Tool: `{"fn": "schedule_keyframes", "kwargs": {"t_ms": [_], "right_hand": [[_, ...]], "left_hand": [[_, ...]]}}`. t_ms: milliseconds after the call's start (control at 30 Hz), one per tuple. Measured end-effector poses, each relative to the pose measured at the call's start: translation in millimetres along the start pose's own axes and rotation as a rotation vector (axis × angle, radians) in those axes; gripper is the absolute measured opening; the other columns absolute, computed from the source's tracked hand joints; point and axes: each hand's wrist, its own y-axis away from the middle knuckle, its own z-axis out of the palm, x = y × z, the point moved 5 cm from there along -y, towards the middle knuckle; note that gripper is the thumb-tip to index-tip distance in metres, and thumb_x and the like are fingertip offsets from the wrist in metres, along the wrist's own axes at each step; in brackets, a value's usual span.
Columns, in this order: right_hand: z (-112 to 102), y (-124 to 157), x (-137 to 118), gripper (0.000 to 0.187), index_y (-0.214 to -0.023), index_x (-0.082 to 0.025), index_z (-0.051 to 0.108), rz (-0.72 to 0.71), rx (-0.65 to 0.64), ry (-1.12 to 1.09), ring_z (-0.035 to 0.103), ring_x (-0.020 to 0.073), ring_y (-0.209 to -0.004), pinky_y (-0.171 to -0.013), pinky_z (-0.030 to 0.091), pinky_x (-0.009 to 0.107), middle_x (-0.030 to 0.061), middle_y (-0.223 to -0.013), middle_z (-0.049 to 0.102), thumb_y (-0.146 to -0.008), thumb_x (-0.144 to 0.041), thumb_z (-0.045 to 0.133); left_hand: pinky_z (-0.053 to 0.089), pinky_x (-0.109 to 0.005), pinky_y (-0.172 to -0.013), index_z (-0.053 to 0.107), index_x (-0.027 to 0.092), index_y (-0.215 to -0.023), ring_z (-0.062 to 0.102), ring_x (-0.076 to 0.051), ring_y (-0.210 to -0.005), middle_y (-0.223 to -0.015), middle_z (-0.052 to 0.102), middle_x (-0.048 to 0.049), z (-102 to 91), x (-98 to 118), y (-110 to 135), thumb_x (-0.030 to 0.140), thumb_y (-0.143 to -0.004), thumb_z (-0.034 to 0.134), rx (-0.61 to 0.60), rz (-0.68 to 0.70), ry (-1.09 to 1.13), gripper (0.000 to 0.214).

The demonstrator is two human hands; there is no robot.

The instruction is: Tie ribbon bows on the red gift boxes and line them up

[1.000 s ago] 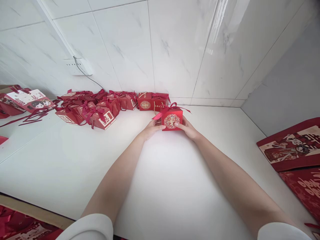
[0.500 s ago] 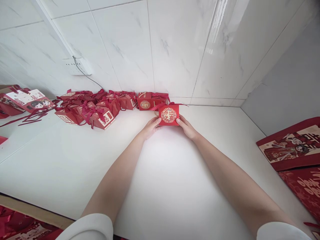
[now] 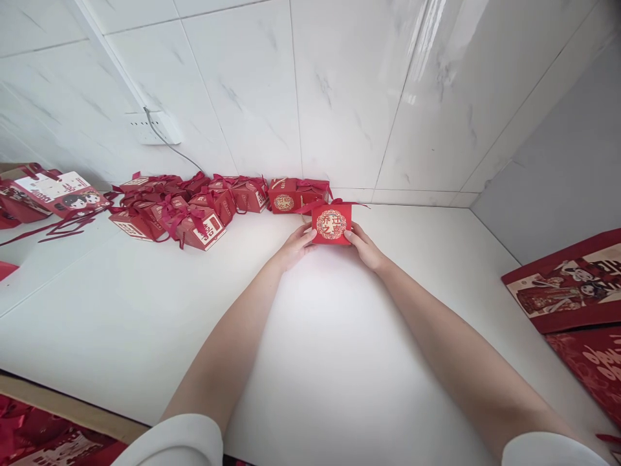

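A small red gift box (image 3: 332,223) with a round gold design of Chinese characters faces me near the back of the white table (image 3: 339,336). My left hand (image 3: 297,247) grips its left side, thumb on the front edge. On the opposite side my right hand (image 3: 365,246) holds the box the same way. A red ribbon lies across its top. Just behind and to the left is another red gift box (image 3: 301,196), close to the wall.
Several red ribboned boxes (image 3: 194,223) are clustered at back left. Farther left are paper gift bags (image 3: 72,193). A socket (image 3: 152,127) with a cable is on the tiled wall. Large red printed bags (image 3: 567,281) stand at right. An open carton (image 3: 72,408) sits front left.
The view has shifted slightly, so everything sits a little farther right. Both hands keep the same hold on the red gift box.
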Motion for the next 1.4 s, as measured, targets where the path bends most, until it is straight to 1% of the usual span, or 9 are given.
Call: {"fn": "schedule_keyframes", "kwargs": {"t_ms": [133,300,400,500,633,733,833,1000,1400], "right_hand": [[-1.8,-0.8,-0.3,0.062,-0.138,-0.026,0.036,-0.079,-0.032,-0.021,0.051,0.0278,-0.122,-0.103,0.041,0.052,0.0082,-0.135,0.053,-0.082,-0.046,0.055],[5.7,3.7,-12.9,0.081,-0.14,-0.026,0.034,-0.19,-0.279,-0.017,0.047,0.0283,-0.127,-0.104,0.041,0.049,0.0093,-0.142,0.046,-0.07,-0.044,0.072],[5.6,6.5,-18.2,0.088,-0.142,-0.027,0.03,-0.197,-0.357,-0.016,0.049,0.027,-0.125,-0.102,0.044,0.048,0.0094,-0.143,0.044,-0.068,-0.042,0.075],[1.0,6.4,-17.1,0.097,-0.146,-0.03,0.017,-0.188,-0.353,-0.005,0.044,0.0261,-0.129,-0.101,0.044,0.046,0.0091,-0.149,0.035,-0.069,-0.041,0.074],[-3.6,5.5,-12.2,0.102,-0.149,-0.034,0.007,-0.198,-0.331,-0.001,0.04,0.0262,-0.132,-0.101,0.044,0.044,0.008,-0.155,0.023,-0.071,-0.043,0.072],[-4.0,5.9,-13.1,0.102,-0.149,-0.034,0.003,-0.264,-0.328,0.012,0.035,0.027,-0.136,-0.106,0.039,0.045,0.0064,-0.158,0.011,-0.073,-0.048,0.07],[-2.2,5.9,-14.9,0.109,-0.15,-0.034,-0.002,-0.309,-0.342,0.022,0.027,0.0284,-0.141,-0.111,0.031,0.045,0.0052,-0.159,0.004,-0.071,-0.056,0.071],[0.4,3.1,-10.0,0.109,-0.148,-0.039,-0.008,-0.252,-0.327,0.017,0.03,0.0306,-0.139,-0.107,0.037,0.048,0.0033,-0.159,0.007,-0.073,-0.059,0.068],[-0.5,1.8,-4.6,0.108,-0.148,-0.04,0.004,-0.212,-0.252,-0.017,0.04,0.03,-0.133,-0.098,0.047,0.043,0.0049,-0.157,0.019,-0.069,-0.054,0.075]], "left_hand": [[0.034,-0.049,-0.108,0.049,0.027,-0.13,0.052,-0.027,-0.123,-0.132,0.056,-0.0102,4.4,5.4,3.7,0.03,-0.072,0.074,-0.073,0.042,-0.017,0.063],[0.037,-0.051,-0.107,0.043,0.027,-0.135,0.045,-0.032,-0.129,-0.14,0.047,-0.0118,-0.7,13.4,9.8,0.017,-0.056,0.081,-0.17,0.042,-0.122,0.088],[0.036,-0.049,-0.107,0.042,0.027,-0.135,0.036,-0.034,-0.135,-0.144,0.041,-0.0119,-3.4,15.5,9.3,0.015,-0.051,0.083,-0.195,0.106,-0.212,0.094],[0.033,-0.048,-0.109,0.041,0.03,-0.135,0.03,-0.031,-0.139,-0.145,0.039,-0.0097,-2.6,11.8,6.3,0.016,-0.054,0.081,-0.151,0.175,-0.286,0.091],[0.021,-0.049,-0.114,0.037,0.03,-0.137,0.023,-0.029,-0.141,-0.148,0.034,-0.0084,2.8,11.8,6.5,0.02,-0.059,0.077,-0.012,0.315,-0.462,0.089],[0.016,-0.045,-0.116,0.037,0.028,-0.138,0.025,-0.03,-0.14,-0.15,0.032,-0.0084,9.5,19.4,11.1,0.024,-0.06,0.078,0.065,0.449,-0.621,0.088],[0.019,-0.045,-0.116,0.037,0.024,-0.139,0.027,-0.031,-0.139,-0.149,0.033,-0.0099,12.5,26.8,15.1,0.029,-0.062,0.078,0.149,0.592,-0.806,0.087],[0.026,-0.048,-0.114,0.032,0.022,-0.14,0.028,-0.03,-0.139,-0.147,0.037,-0.011,10.3,27.3,15.3,0.023,-0.067,0.073,0.221,0.721,-1.067,0.084],[0.03,-0.044,-0.113,0.03,0.021,-0.141,0.035,-0.027,-0.135,-0.148,0.037,-0.0106,12.1,28.8,16.6,0.014,-0.065,0.07,0.232,0.723,-1.12,0.087]]}}
